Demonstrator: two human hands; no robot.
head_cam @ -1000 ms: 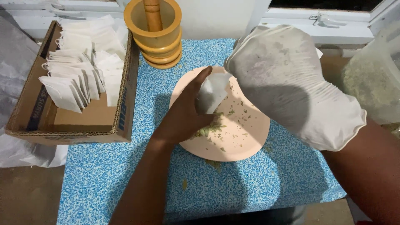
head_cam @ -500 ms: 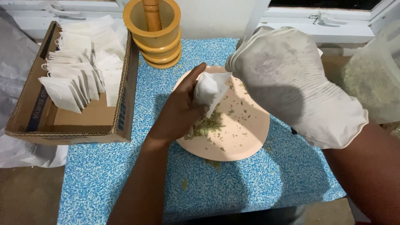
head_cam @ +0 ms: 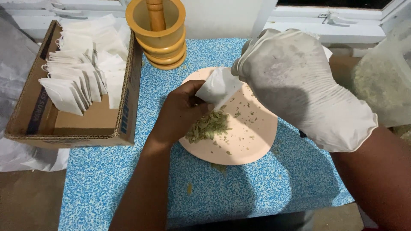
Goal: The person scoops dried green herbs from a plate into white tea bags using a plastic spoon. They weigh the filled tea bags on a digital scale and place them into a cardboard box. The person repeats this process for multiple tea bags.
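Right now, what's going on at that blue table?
A person holds a small white paper sachet over a pink plate. The bare left hand grips its lower edge, just above a pile of dried green leaves on the plate; the gloved right hand pinches its top. A cardboard box of more white sachets sits to the left, and a wooden mortar with its pestle stands behind the plate. Leaf bits lie scattered on the table.

A small table (head_cam: 128,184) with a blue-and-white speckled top carries a pale pink plate (head_cam: 252,141) near its middle, a yellow wooden mortar (head_cam: 160,36) at the back edge, a cardboard box (head_cam: 85,124) overhanging its left side, and a few dried leaf crumbs (head_cam: 189,188) near the front.
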